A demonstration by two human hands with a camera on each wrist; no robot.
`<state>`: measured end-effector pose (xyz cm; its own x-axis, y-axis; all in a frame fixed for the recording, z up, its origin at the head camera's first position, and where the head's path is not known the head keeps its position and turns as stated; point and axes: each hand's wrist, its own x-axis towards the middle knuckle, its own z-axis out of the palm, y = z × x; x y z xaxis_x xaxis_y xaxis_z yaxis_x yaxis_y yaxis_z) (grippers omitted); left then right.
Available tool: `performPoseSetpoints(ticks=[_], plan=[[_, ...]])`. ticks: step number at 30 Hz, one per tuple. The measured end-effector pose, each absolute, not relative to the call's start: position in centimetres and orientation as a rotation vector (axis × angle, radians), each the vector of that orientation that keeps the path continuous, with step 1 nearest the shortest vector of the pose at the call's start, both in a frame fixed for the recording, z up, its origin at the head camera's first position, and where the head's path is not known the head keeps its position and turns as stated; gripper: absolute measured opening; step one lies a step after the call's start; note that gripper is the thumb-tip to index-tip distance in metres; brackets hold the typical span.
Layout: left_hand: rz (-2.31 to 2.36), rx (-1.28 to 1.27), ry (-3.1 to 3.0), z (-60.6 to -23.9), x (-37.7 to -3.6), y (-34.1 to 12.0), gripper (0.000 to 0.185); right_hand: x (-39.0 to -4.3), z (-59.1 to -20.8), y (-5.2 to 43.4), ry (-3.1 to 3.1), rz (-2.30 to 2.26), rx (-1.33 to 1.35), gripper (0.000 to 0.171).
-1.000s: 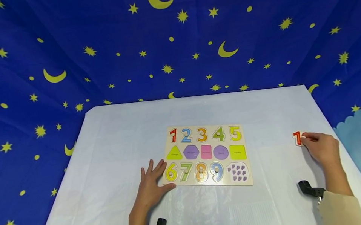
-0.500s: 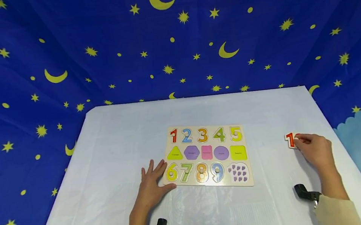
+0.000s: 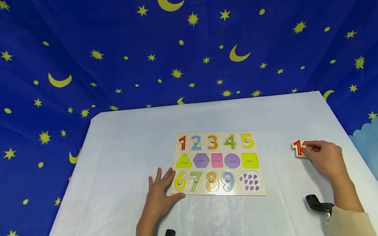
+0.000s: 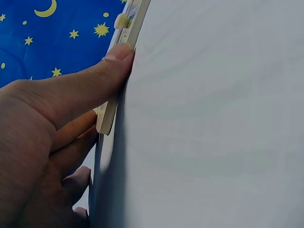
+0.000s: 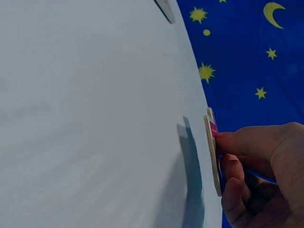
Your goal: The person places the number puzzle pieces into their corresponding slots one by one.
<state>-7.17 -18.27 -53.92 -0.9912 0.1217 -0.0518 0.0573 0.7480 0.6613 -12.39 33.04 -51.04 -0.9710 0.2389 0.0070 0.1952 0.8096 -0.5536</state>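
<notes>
My left hand [image 3: 159,198] lies spread at the near left corner of the wooden number puzzle board [image 3: 210,194], thumb against its near edge and fingers along its left side. In the left wrist view the thumb [image 4: 102,78] touches the edge of the board. Far to the right of the board, my right hand [image 3: 327,157] pinches a white-edged puzzle piece [image 3: 298,148] with a red number 1 on it; the fingers cover its right part. The right wrist view has this piece [image 5: 214,154] nearly edge-on, its shadow beside it and apart from it.
The board carries a red 1 [image 3: 182,142] and several other knobbed numbers, coloured shapes in the middle row, and a grape picture [image 3: 250,181] at its near right corner. The white table [image 3: 134,141] is backed by a blue moon-and-star cloth [image 3: 128,34].
My right hand has slid leftwards, bringing the number 1 puzzle piece closer to the board. The left hand and the board stay where they were.
</notes>
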Motion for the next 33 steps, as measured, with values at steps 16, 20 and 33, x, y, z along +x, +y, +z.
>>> performPoseSetpoints(ticks=[16, 20, 33], plan=[[1.068, 0.149, 2.852, -54.0, -7.2, -18.3, 0.089, -11.4, -51.3, 31.3, -2.889, 0.864, -0.213, 0.026], [1.069, 0.143, 2.849, -54.0, -7.2, -18.3, 0.089, -11.4, -51.4, 31.1, -2.892, 0.867, -0.206, 0.027], [1.056, 0.149, 2.849, -54.0, -7.2, -18.3, 0.088, -11.2, -51.9, 30.5, -2.903, 0.892, -0.099, 0.026]])
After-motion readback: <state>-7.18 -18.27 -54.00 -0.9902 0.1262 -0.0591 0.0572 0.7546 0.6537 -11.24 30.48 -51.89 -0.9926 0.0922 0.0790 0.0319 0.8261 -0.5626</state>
